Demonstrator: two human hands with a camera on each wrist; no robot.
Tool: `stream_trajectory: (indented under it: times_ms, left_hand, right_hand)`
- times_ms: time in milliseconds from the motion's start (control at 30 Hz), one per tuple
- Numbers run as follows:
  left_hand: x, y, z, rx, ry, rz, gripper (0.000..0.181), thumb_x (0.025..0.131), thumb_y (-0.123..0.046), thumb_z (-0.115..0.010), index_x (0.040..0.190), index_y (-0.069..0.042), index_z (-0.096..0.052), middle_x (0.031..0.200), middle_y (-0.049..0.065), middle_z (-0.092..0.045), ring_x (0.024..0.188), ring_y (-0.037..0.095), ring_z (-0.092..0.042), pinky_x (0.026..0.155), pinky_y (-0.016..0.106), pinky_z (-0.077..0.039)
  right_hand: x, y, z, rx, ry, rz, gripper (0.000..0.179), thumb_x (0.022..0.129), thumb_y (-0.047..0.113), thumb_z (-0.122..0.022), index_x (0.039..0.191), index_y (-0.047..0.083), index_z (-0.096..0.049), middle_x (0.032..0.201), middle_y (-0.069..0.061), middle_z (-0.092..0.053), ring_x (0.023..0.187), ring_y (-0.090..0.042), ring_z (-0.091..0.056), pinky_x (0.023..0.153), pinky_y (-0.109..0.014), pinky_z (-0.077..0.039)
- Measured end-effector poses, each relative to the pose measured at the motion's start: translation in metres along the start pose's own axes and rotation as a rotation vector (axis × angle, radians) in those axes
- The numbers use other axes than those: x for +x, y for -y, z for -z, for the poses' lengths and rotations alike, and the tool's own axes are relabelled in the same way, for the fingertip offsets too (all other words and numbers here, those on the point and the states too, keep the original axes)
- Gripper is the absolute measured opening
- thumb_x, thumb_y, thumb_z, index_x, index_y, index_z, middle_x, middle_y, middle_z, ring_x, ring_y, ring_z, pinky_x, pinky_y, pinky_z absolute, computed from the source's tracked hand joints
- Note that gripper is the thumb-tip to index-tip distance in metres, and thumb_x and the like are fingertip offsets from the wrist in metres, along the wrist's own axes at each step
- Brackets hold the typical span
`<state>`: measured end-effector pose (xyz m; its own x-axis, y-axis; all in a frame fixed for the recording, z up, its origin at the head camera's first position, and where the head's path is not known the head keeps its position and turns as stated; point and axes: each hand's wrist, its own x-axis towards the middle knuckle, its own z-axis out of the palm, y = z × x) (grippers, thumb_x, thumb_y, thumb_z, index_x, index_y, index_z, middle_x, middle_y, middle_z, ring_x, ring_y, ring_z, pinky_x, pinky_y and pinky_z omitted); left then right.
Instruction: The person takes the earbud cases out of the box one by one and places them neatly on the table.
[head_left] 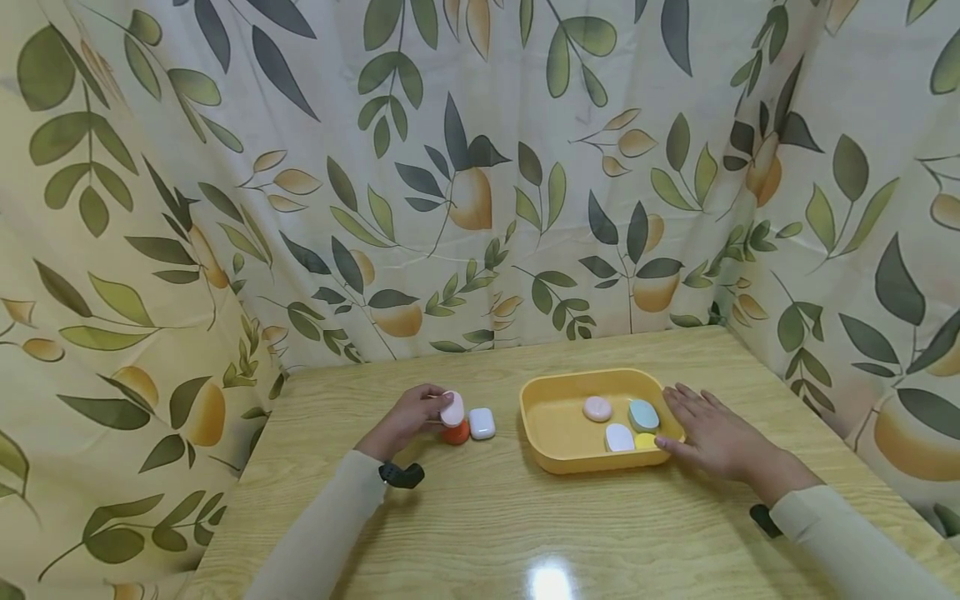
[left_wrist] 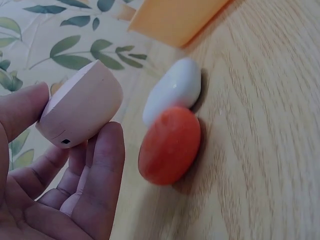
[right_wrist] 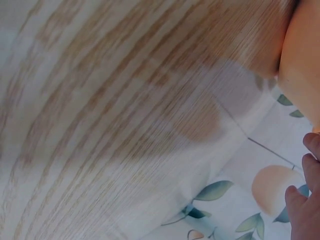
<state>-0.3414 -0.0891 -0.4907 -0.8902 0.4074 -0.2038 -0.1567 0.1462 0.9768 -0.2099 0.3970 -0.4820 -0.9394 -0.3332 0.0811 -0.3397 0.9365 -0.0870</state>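
Note:
My left hand (head_left: 411, 419) pinches a pale pink soap bar (left_wrist: 85, 107) between thumb and fingers, raised off the table. It has one flat face, a rounded back and a small dark square mark. Just under it lies an orange-red oval soap bar (left_wrist: 170, 145), beside a glossy white soap bar (head_left: 482, 423). My right hand (head_left: 716, 442) lies with fingers extended at the right edge of a yellow tray (head_left: 558, 425); fingertips appear to touch the rim. Inside the tray are a pink bar (head_left: 597, 408), a light blue bar (head_left: 643, 416), a white bar (head_left: 619, 437) and a yellow bar (head_left: 646, 441).
The wooden table (head_left: 480, 517) ends at the back and sides against a leaf-and-fruit patterned curtain (head_left: 480, 200). A dark strap (head_left: 402, 476) is on the left wrist. The tray stands right of the two loose bars, with a gap of table between.

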Motion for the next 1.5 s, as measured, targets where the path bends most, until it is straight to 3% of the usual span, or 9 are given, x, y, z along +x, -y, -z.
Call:
stream_trajectory:
  times_ms: [267, 833, 1500]
  left_hand:
    - [0.0, 0.009, 0.008, -0.014, -0.014, 0.009, 0.041, 0.095, -0.03, -0.065, 0.119, 0.003, -0.056, 0.108, 0.014, -0.063, 0.089, 0.023, -0.066, 0.083, 0.039, -0.056]
    - [-0.006, 0.016, 0.023, 0.062, -0.073, 0.057, 0.037, 0.096, -0.03, -0.065, 0.117, 0.001, -0.06, 0.11, 0.014, -0.063, 0.091, 0.023, -0.063, 0.082, 0.04, -0.056]
    - [-0.005, 0.025, 0.023, 0.071, -0.15, 0.08, 0.035, 0.095, -0.025, -0.066, 0.114, 0.003, -0.062, 0.105, 0.014, -0.064, 0.088, 0.023, -0.064, 0.074, 0.035, -0.058]
  right_hand:
    - [0.001, -0.001, 0.0, -0.011, 0.007, -0.004, 0.089, 0.097, 0.06, -0.045, 0.147, -0.012, -0.027, 0.151, -0.028, -0.028, 0.14, -0.045, -0.02, 0.111, -0.061, -0.016]
    - [0.001, 0.0, 0.001, -0.004, 0.005, -0.006, 0.088, 0.097, 0.059, -0.045, 0.147, -0.011, -0.026, 0.151, -0.028, -0.028, 0.14, -0.046, -0.021, 0.112, -0.06, -0.014]
    - [0.001, 0.0, 0.0, 0.001, 0.01, -0.012, 0.089, 0.097, 0.06, -0.045, 0.147, -0.011, -0.025, 0.152, -0.028, -0.028, 0.14, -0.046, -0.02, 0.112, -0.06, -0.014]
